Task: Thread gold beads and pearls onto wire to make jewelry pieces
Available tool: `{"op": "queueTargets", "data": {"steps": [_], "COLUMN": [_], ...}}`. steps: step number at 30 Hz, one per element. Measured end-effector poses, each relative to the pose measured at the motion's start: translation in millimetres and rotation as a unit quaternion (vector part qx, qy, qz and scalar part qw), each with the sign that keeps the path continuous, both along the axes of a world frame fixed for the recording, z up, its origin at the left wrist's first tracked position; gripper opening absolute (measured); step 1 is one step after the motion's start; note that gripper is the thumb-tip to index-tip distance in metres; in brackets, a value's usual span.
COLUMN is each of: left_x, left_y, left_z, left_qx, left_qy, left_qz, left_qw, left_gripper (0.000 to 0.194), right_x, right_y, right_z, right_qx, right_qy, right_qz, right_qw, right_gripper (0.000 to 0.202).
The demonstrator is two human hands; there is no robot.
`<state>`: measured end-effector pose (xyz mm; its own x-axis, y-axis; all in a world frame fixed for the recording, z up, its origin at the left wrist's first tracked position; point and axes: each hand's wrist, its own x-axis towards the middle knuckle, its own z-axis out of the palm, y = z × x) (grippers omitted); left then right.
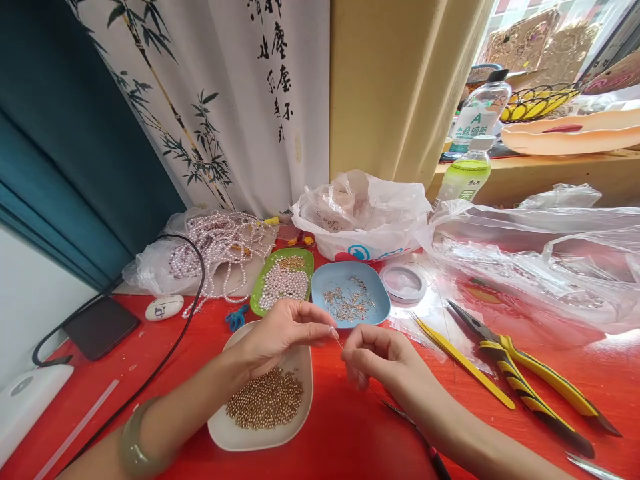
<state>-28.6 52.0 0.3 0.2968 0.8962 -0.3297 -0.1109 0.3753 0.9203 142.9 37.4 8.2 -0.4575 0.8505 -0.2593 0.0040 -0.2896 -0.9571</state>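
My left hand (287, 330) is closed in a pinch on a small pale bead (334, 330), above the right edge of a white tray (260, 441) of gold beads (267, 400). A thin thread or wire (339, 343) runs from the bead to my right hand (385, 353), whose thumb and finger are pinched on it. Behind my hands stand a green tray (255, 300) of pink pearl beads (285, 281) and smaller gold beads, and a blue tray (320, 283) with tiny metal pieces (353, 300).
Yellow tweezers (465, 363), pliers (525, 367) and partly hidden scissors (405, 415) lie on the right. A black cable (203, 267) loops at the left, near a phone (103, 327). Strung pearls (215, 243), a plastic-lined bowl (360, 243) and plastic bags (540, 260) line the back.
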Motion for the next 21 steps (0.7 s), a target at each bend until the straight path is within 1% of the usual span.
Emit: {"op": "queueTargets", "data": {"steps": [7, 12, 15, 19, 21], "left_x": [0.3, -1.2, -1.9, -1.8, -0.9], "left_y": [-0.2, -0.7, -0.6, -1.7, -2.9], "left_z": [2.2, 4.3, 5.6, 9.0, 11.2], "left_qx": [0.012, 0.062, 0.079, 0.107, 0.118], "left_qy": [0.02, 0.067, 0.081, 0.123, 0.139], "left_qz": [-0.004, -0.012, -0.014, -0.007, -0.004], "left_qw": [1.0, 0.996, 0.993, 0.987, 0.983], "left_gripper": [0.01, 0.008, 0.009, 0.008, 0.008], "right_x": [0.3, 0.7, 1.3, 2.0, 2.4], "right_y": [0.6, 1.7, 1.3, -0.9, -2.0], "right_z": [-1.3, -6.2, -9.2, -8.8, -8.2], "right_qx": [0.003, 0.025, 0.075, 0.164, 0.19], "right_qy": [-0.002, -0.012, -0.041, -0.087, -0.101], "right_qz": [0.004, 0.007, 0.012, 0.008, 0.001], "right_qw": [1.0, 1.0, 0.996, 0.983, 0.977], "right_gripper": [0.009, 0.008, 0.011, 0.018, 0.019]}}
